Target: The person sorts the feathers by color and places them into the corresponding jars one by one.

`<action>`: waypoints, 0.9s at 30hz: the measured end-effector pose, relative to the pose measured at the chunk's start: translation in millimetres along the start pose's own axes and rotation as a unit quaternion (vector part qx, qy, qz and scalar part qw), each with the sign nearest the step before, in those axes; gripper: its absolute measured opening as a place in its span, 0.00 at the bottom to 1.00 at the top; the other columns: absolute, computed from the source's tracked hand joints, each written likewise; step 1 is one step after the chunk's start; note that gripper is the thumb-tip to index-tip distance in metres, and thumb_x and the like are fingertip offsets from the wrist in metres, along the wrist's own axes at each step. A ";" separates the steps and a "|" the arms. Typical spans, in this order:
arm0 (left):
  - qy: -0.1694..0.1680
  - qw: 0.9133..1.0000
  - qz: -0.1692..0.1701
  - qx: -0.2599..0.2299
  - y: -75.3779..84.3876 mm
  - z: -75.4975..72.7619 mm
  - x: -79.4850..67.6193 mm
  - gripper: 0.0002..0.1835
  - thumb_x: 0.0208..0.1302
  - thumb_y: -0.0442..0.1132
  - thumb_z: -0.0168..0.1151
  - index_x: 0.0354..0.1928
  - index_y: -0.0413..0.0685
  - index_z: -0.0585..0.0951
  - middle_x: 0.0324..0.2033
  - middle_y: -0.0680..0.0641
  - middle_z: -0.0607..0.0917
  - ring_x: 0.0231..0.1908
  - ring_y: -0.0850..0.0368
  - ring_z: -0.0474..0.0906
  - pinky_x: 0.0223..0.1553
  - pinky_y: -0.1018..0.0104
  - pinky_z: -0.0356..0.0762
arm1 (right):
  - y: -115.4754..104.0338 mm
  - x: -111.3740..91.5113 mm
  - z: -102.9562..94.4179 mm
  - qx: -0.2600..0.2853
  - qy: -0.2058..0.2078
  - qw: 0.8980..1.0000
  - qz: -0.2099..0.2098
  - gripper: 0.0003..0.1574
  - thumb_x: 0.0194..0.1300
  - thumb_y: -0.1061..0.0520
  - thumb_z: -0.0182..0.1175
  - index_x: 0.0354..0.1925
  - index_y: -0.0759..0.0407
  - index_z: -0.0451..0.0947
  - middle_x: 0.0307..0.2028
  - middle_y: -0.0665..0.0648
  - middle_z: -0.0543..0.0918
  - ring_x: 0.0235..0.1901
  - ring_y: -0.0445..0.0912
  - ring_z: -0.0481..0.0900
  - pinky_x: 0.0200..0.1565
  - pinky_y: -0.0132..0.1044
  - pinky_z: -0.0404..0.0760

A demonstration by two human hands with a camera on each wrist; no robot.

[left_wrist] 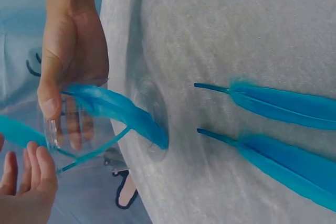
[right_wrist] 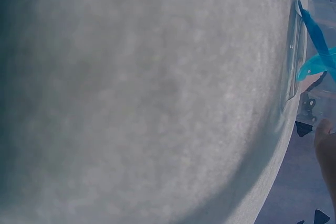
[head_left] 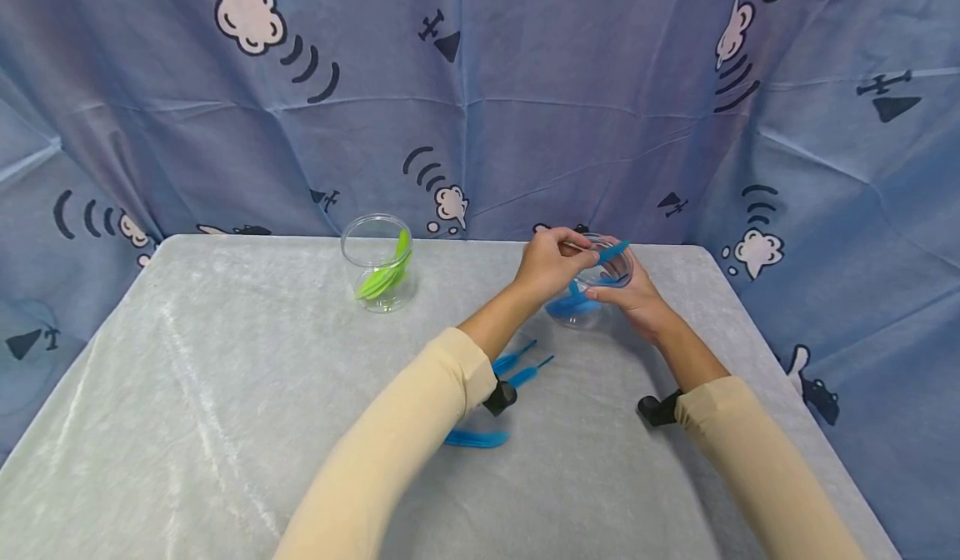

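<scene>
A clear jar (head_left: 576, 321) stands at the back right, and my right hand (head_left: 637, 297) grips its side. Blue feathers (left_wrist: 118, 109) lie inside it. My left hand (head_left: 549, 267) is at the jar's mouth, pinching another blue feather (head_left: 613, 252) that slants across the rim. The left wrist view shows this held feather (left_wrist: 21, 132) beside the fingers of my left hand (left_wrist: 29, 190), with the right hand (left_wrist: 76, 51) around the jar. At the right edge of the right wrist view, the jar (right_wrist: 295, 59) and its feathers (right_wrist: 315, 32) are only partly visible.
Another clear jar (head_left: 382, 303) with green feathers (head_left: 384, 278) stands at the back left. Loose blue feathers (head_left: 527, 375) lie on the grey-covered table (head_left: 225, 393) near my left forearm; one blue feather (head_left: 480, 439) is partly behind the sleeve. A patterned blue curtain (head_left: 525, 160) hangs behind.
</scene>
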State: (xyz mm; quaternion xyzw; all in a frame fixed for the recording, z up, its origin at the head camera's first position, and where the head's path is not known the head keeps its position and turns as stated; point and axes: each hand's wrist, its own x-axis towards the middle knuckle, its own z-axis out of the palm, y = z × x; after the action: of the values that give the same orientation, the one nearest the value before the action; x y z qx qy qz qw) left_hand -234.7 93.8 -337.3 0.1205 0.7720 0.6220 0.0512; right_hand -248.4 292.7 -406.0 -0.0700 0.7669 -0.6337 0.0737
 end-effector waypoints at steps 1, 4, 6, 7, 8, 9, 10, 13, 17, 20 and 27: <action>-0.002 1.000 -0.001 -0.003 0.1 0.1 0.2 0.09 0.65 0.39 0.68 0.45 0.43 0.85 0.34 0.50 0.86 0.36 0.60 0.80 0.35 0.72 0.77 | 0.3 0.0 -0.1 0.000 0.000 1.000 -0.003 0.59 0.65 0.68 0.63 0.79 0.53 0.37 0.78 0.60 0.48 0.77 0.55 0.44 0.74 0.56 0.44; -0.012 1.000 -0.003 -0.006 0.2 -0.4 0.3 0.11 0.65 0.38 0.68 0.47 0.41 0.85 0.36 0.49 0.86 0.37 0.59 0.80 0.36 0.72 0.78 | 1.6 0.0 -0.4 0.002 0.001 1.000 -0.009 0.58 0.64 0.69 0.63 0.79 0.53 0.39 0.76 0.61 0.52 0.76 0.54 0.46 0.74 0.56 0.44; -0.017 1.000 -0.005 -0.008 -0.3 -1.6 -0.6 0.11 0.66 0.37 0.67 0.48 0.41 0.85 0.37 0.49 0.86 0.39 0.58 0.81 0.38 0.71 0.78 | 2.3 0.2 -0.3 0.003 0.000 1.000 -0.016 0.56 0.64 0.70 0.62 0.78 0.54 0.41 0.76 0.62 0.54 0.76 0.54 0.46 0.74 0.57 0.42; -0.021 1.000 -0.005 -0.008 -0.8 -2.6 -1.2 0.11 0.66 0.37 0.67 0.48 0.42 0.85 0.38 0.49 0.86 0.40 0.58 0.80 0.39 0.71 0.79 | 2.5 0.2 -0.3 0.004 -0.001 1.000 -0.018 0.55 0.65 0.70 0.62 0.78 0.54 0.41 0.75 0.62 0.54 0.76 0.54 0.47 0.74 0.57 0.42; -0.024 1.000 -0.006 -0.007 -1.5 -3.8 -2.0 0.11 0.66 0.37 0.66 0.48 0.43 0.85 0.39 0.50 0.86 0.41 0.58 0.80 0.40 0.70 0.79 | 2.9 0.3 -0.5 0.003 -0.002 1.000 -0.019 0.55 0.65 0.69 0.62 0.78 0.53 0.41 0.75 0.62 0.54 0.76 0.54 0.47 0.74 0.57 0.41; -0.029 1.000 -0.005 -0.007 -2.9 -5.2 -2.7 0.10 0.67 0.37 0.66 0.49 0.43 0.85 0.39 0.50 0.85 0.42 0.58 0.80 0.41 0.70 0.79 | 3.2 0.4 -0.5 0.004 -0.002 1.000 -0.020 0.55 0.65 0.69 0.62 0.78 0.53 0.42 0.75 0.62 0.54 0.76 0.54 0.47 0.74 0.57 0.41; -0.034 0.999 -0.004 -0.007 -4.3 -7.1 -3.6 0.10 0.67 0.37 0.65 0.49 0.44 0.85 0.39 0.50 0.85 0.42 0.58 0.80 0.42 0.70 0.79 | 3.4 0.6 -0.6 0.005 -0.002 1.000 -0.021 0.55 0.65 0.69 0.63 0.78 0.53 0.43 0.75 0.62 0.54 0.76 0.54 0.48 0.74 0.57 0.41; -0.058 0.998 0.001 -0.005 -10.0 -15.2 -6.3 0.11 0.68 0.36 0.64 0.50 0.45 0.84 0.40 0.49 0.84 0.42 0.58 0.79 0.42 0.69 0.79 | 3.4 1.4 -0.5 0.008 -0.005 1.000 -0.025 0.54 0.64 0.69 0.63 0.77 0.52 0.43 0.75 0.63 0.54 0.75 0.55 0.48 0.74 0.57 0.40; -0.106 0.994 0.004 0.000 -19.0 -31.1 -10.8 0.13 0.68 0.34 0.62 0.53 0.41 0.82 0.42 0.46 0.84 0.43 0.56 0.80 0.41 0.68 0.79 | 2.9 3.7 0.6 0.015 -0.003 0.999 -0.033 0.53 0.63 0.70 0.63 0.76 0.52 0.46 0.75 0.64 0.55 0.75 0.55 0.49 0.74 0.57 0.40; -0.145 0.989 0.004 0.028 -27.0 -43.4 -15.2 0.14 0.68 0.33 0.63 0.53 0.40 0.82 0.44 0.43 0.85 0.44 0.54 0.81 0.42 0.67 0.80 | 2.5 4.8 1.4 0.018 0.005 0.999 -0.033 0.52 0.62 0.72 0.63 0.75 0.52 0.49 0.74 0.64 0.56 0.74 0.55 0.51 0.74 0.56 0.41; -0.233 0.968 0.025 0.091 -56.6 -71.0 -34.9 0.16 0.63 0.30 0.67 0.52 0.36 0.81 0.47 0.37 0.84 0.45 0.52 0.83 0.46 0.67 0.81 | 3.2 2.5 1.4 0.028 0.010 0.999 -0.035 0.52 0.61 0.74 0.63 0.75 0.51 0.51 0.74 0.64 0.58 0.74 0.55 0.52 0.74 0.56 0.42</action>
State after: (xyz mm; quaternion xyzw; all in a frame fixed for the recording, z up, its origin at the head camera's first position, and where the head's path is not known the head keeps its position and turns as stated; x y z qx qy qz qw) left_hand -224.1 6.6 -379.1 0.2854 0.7887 0.5052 0.2030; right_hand -250.6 291.5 -409.5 -0.0880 0.7465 -0.6579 0.0459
